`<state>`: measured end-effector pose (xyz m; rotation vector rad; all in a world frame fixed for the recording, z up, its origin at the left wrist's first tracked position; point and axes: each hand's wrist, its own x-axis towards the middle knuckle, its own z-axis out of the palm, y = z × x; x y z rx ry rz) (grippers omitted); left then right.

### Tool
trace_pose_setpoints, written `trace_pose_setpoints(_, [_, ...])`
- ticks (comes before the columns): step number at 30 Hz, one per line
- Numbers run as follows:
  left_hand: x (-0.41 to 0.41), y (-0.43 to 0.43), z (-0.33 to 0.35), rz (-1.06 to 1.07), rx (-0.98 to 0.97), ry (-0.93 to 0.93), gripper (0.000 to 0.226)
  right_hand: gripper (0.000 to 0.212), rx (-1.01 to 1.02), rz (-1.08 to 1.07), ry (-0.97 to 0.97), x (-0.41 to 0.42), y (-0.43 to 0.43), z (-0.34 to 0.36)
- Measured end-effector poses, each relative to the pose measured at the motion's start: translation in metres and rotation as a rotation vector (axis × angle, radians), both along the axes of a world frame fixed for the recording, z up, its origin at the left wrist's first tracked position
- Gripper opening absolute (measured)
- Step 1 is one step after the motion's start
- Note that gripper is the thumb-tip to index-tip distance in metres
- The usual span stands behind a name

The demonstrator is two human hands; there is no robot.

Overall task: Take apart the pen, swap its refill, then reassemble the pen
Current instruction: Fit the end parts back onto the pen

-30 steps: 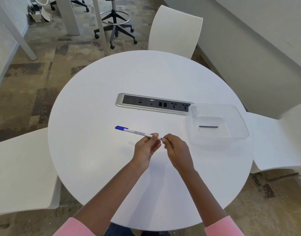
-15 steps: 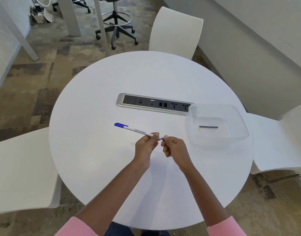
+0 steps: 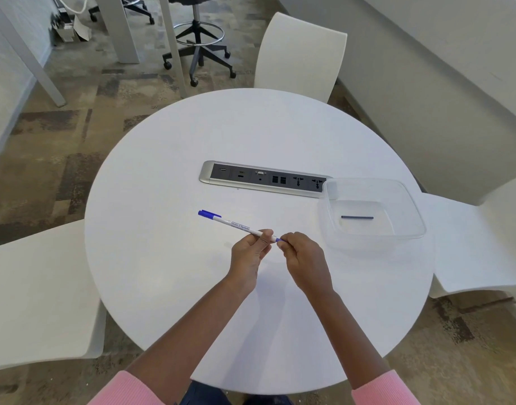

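Note:
A white pen (image 3: 236, 225) with a blue cap at its far left end is held above the round white table (image 3: 169, 282). My left hand (image 3: 250, 252) pinches the white barrel near its right end. My right hand (image 3: 302, 258) pinches the small blue end piece at that same end, fingers curled round it. The two hands almost touch. A short dark blue refill (image 3: 357, 217) lies alone inside a clear plastic tray (image 3: 408, 206) to the right of the hands.
A silver and grey socket strip (image 3: 262, 178) is set into the table behind the pen, its right end under the tray's corner. White chairs stand at the left (image 3: 37, 296), the back (image 3: 302, 54) and the right (image 3: 481, 238). A wheeled stool (image 3: 198, 48) is beyond.
The capped end of the pen has dipped slightly left and my right hand has closed in on the pen's blue end. The view itself shifted a little.

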<state>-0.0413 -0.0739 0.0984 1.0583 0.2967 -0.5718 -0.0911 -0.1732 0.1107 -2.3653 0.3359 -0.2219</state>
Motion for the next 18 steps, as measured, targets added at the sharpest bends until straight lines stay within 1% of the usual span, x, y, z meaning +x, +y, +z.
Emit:
trace_pose_setpoints(3, [0.0011, 0.0000, 0.0007, -0.018, 0.007, -0.027, 0.021, 0.020, 0.144, -0.038, 0.047, 0.0029, -0.0004, 0.0012])
trace_pose_setpoints(8, [0.0032, 0.0014, -0.0002, -0.051, 0.050, -0.059, 0.021, 0.038, 0.540, -0.106, 0.160, 0.0076, -0.0046, 0.0022])
trace_pose_setpoints(10, [0.0035, 0.0026, -0.0020, -0.051, 0.047, -0.049, 0.021, 0.038, 0.632, -0.093, 0.191, 0.0080, -0.0055, 0.0024])
trace_pose_setpoints(12, [0.0034, 0.0034, -0.0033, -0.042, 0.037, -0.035, 0.021, 0.034, 0.578, -0.088, 0.197, 0.0064, -0.0035, 0.0007])
trace_pose_setpoints(16, [0.0046, 0.0044, -0.0035, -0.008, 0.031, 0.009, 0.017, 0.012, 0.322, -0.065, 0.132, -0.0003, 0.0028, -0.0039])
trace_pose_setpoints(18, [0.0051, 0.0047, -0.0032, -0.003, 0.034, 0.021, 0.015, 0.009, 0.178, -0.039, 0.093, -0.0006, 0.0031, -0.0038])
